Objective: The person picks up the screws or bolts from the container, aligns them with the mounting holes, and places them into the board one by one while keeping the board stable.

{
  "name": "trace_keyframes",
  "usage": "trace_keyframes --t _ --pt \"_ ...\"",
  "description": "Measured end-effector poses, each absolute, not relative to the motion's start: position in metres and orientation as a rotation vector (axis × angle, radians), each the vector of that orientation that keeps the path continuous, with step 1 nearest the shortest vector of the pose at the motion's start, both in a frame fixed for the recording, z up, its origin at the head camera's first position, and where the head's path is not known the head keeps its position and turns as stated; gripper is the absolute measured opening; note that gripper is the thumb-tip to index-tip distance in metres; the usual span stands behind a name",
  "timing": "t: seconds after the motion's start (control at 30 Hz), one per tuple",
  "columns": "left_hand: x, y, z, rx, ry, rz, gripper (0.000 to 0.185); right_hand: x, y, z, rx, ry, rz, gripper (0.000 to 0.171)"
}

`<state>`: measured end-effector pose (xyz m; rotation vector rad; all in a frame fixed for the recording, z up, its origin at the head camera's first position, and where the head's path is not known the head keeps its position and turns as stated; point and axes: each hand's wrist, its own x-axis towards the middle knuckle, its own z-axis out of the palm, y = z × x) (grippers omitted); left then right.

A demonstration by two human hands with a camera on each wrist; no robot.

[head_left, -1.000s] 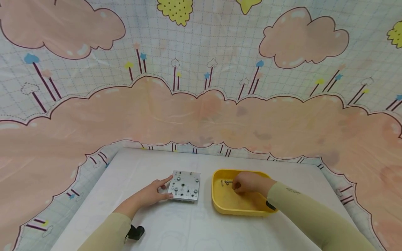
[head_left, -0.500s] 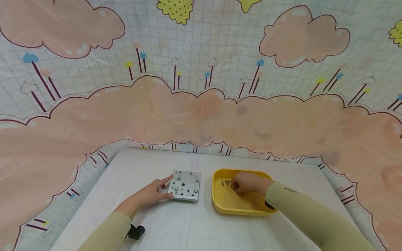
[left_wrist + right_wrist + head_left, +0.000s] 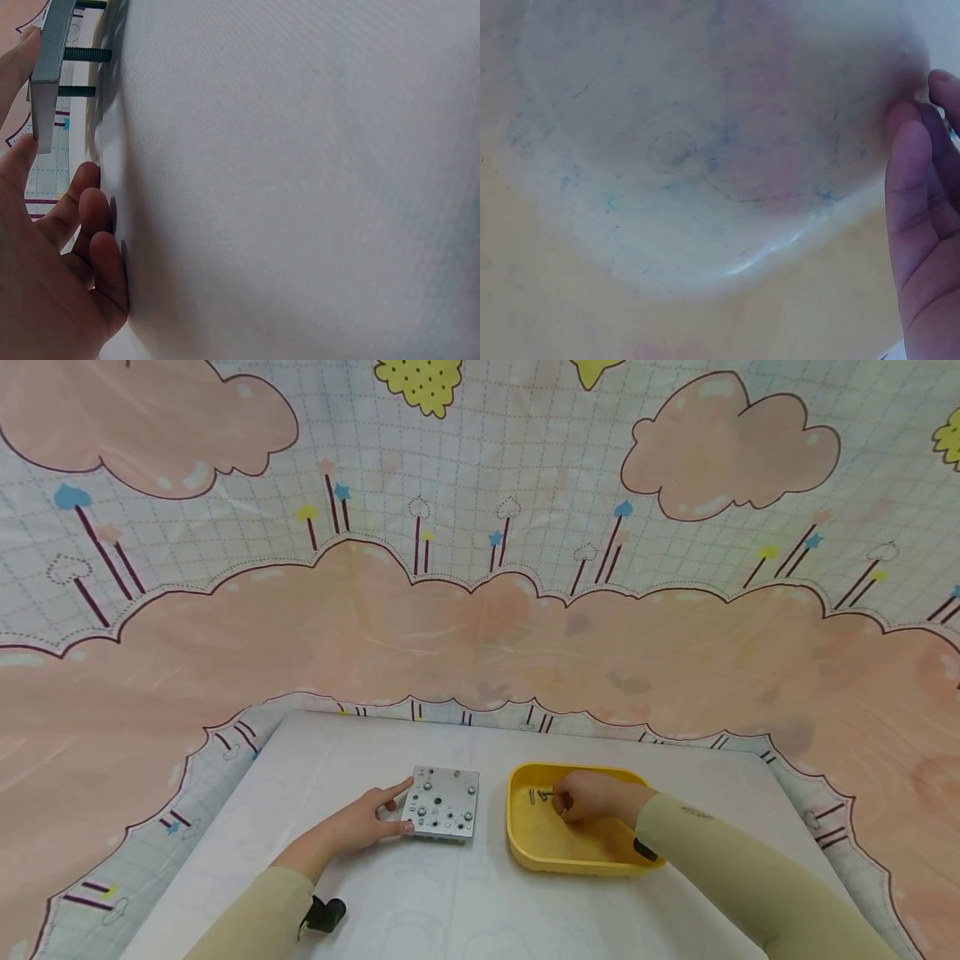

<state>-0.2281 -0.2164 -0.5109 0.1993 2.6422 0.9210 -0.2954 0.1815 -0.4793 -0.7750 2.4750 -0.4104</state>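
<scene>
The left hand (image 3: pixel 358 821) is resting at the nine o'clock edge of the metal plate (image 3: pixel 442 810), its thumb and forefinger spreading apart and pressing near eight and ten o'clock, while its other fingers are curling beneath. The plate is lying left of centre on the white table (image 3: pixel 465 902), with threaded shafts (image 3: pixel 88 55) projecting from its underside. At three o'clock from it, the yellow tray (image 3: pixel 540 862) is holding a few loose screws (image 3: pixel 532 797) toward ten o'clock. Over these the right hand (image 3: pixel 596 795) is bending inward, fingertips gathering close; whether they are pinching a screw I cannot tell. The step seems to be picking out a screw. The next move is probably calling for a fine fingertip grip, then a carry toward nine o'clock, the plate staying steadied.
</scene>
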Motion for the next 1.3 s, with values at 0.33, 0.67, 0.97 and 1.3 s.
trace_keyframes --t 0.33,0.67,0.97,1.3 --pt "-0.228 -0.217 -0.511 0.209 2.632 0.939 0.087 -0.301 0.184 -0.475 -0.788 2.509 -0.491 0.011" --pt "-0.226 -0.217 -0.509 0.226 2.64 0.945 0.086 -0.302 0.187 -0.469 -0.783 2.482 -0.621 0.003" --pt "-0.226 -0.218 -0.51 0.243 2.644 0.949 0.086 -0.302 0.179 -0.459 -0.713 2.452 -0.771 0.006" --pt "-0.225 -0.218 -0.511 0.246 2.649 0.961 0.087 -0.304 0.157 -0.442 -0.761 2.43 -0.902 0.011"
